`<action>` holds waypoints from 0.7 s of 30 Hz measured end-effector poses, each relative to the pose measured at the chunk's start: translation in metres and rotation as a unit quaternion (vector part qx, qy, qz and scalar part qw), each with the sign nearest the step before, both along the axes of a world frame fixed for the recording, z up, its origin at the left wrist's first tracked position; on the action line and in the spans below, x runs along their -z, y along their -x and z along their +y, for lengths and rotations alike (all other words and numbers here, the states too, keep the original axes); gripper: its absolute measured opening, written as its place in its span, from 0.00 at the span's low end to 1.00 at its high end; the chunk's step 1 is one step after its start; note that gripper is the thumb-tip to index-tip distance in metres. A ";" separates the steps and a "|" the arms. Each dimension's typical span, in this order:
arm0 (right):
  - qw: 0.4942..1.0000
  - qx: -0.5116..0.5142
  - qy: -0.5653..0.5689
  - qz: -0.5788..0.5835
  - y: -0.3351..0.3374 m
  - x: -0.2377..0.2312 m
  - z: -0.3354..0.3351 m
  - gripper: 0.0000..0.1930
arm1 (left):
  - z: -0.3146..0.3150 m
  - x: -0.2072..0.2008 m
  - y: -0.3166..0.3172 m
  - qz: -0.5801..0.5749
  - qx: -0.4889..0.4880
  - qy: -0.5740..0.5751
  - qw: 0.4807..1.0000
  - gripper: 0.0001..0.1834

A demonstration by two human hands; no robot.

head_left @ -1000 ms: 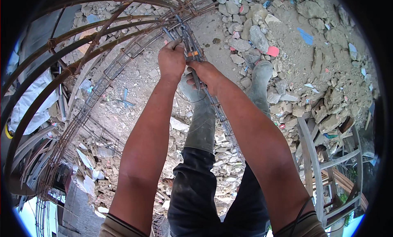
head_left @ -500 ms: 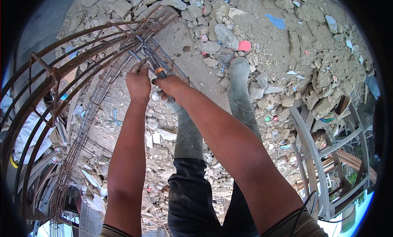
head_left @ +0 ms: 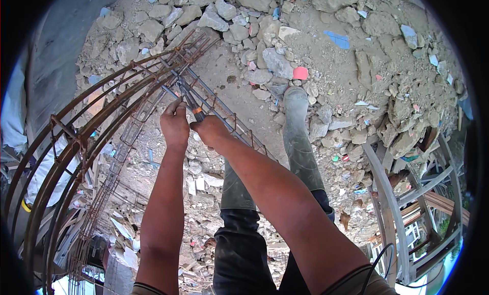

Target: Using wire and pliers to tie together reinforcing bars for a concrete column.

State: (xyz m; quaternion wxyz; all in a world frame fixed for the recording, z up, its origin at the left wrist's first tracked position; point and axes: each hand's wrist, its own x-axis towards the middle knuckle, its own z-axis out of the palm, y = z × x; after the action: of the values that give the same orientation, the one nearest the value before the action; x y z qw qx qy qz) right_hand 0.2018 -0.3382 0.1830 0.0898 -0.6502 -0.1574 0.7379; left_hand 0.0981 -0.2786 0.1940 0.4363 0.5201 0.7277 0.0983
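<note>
My right hand [head_left: 211,131] is closed around the handles of a pair of pincers [head_left: 190,100], dark with an orange band. Their jaws point up and away, meeting the steel bars where several rebar cages join. Beside them, to the left, my left hand [head_left: 174,126] has thumb and fingers pinched together just below the joint; what they hold, if anything, is too small to make out. A straight rebar cage [head_left: 235,123] passes behind the pincers and down to the right. Another rebar cage [head_left: 133,126] slopes down to the left.
Rusty rebar [head_left: 95,123] bends across the left side in this wide view. Broken stones [head_left: 279,63] lie beyond my boots [head_left: 296,116]. A wooden frame [head_left: 387,203] stands at right, and a white sack [head_left: 51,172] lies behind the bars at left.
The view has shifted, so cages and hands appear a little lower. The pincers' handles, spread with one jutting below my right hand before, are now drawn together within its grip.
</note>
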 end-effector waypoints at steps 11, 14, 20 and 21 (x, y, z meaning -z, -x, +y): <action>0.988 -0.094 -0.097 -0.080 0.017 0.031 -0.020 0.20 | -0.001 0.002 -0.009 -0.019 -0.020 0.020 0.999 0.20; 0.989 -0.091 -0.056 -0.101 0.001 0.003 -0.006 0.18 | 0.001 0.001 0.003 -0.024 -0.016 0.044 0.999 0.20; 0.958 -0.154 -0.064 -0.234 -0.045 -0.029 0.003 0.19 | 0.015 0.006 0.024 0.111 0.103 -0.027 0.988 0.15; 0.945 -0.180 -0.083 -0.262 -0.050 -0.030 0.000 0.19 | 0.016 0.010 0.030 0.160 0.103 -0.053 0.980 0.14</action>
State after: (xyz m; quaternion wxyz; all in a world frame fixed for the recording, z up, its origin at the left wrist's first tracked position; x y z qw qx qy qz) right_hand 0.2523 -0.3380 0.2128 -0.0350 -0.7715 -0.3505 0.5298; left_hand 0.0678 -0.2621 0.1843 0.2937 0.6239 0.7242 0.0068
